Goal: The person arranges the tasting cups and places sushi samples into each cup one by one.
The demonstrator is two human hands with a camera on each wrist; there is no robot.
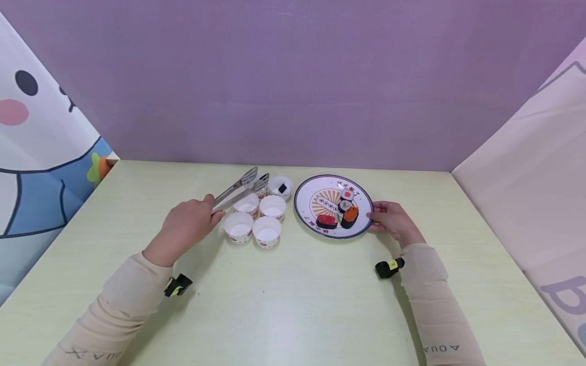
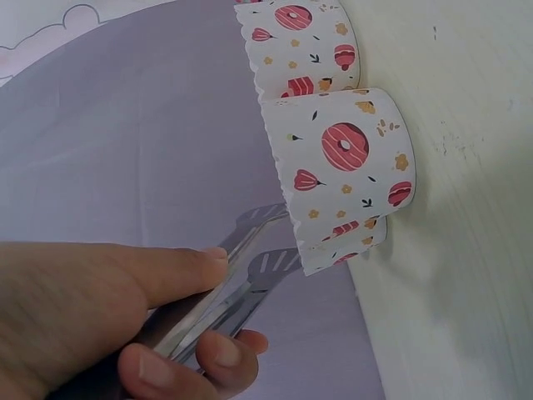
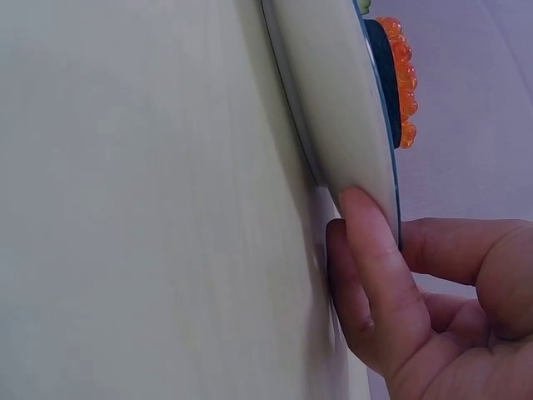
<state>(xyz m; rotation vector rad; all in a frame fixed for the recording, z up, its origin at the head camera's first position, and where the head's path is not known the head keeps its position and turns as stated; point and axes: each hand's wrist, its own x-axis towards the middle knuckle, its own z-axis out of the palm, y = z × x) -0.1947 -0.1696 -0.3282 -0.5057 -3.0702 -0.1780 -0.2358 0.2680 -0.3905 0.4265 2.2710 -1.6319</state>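
Observation:
My left hand (image 1: 188, 227) grips metal tongs (image 1: 261, 182) by the handle end, their jaws apart over the back of several white paper cups (image 1: 267, 232). In the left wrist view the cups' donut-printed sides (image 2: 346, 150) hide part of the tong tips. A small black-and-white piece (image 1: 282, 188) lies in the back right cup (image 1: 276, 181). My right hand (image 1: 392, 221) pinches the right rim of a round patterned plate (image 1: 305, 203), thumb above and fingers beneath. On it sit a red-topped sushi (image 1: 327, 221), an orange roe sushi (image 1: 350, 215) and two small rolls (image 1: 347, 194).
The pale table (image 1: 279, 305) meets a purple backdrop (image 1: 284, 86) just behind the plate and cups. Printed cloths (image 1: 41, 198) hang at the left and right sides. A black wrist camera (image 1: 389, 268) sits at each cuff.

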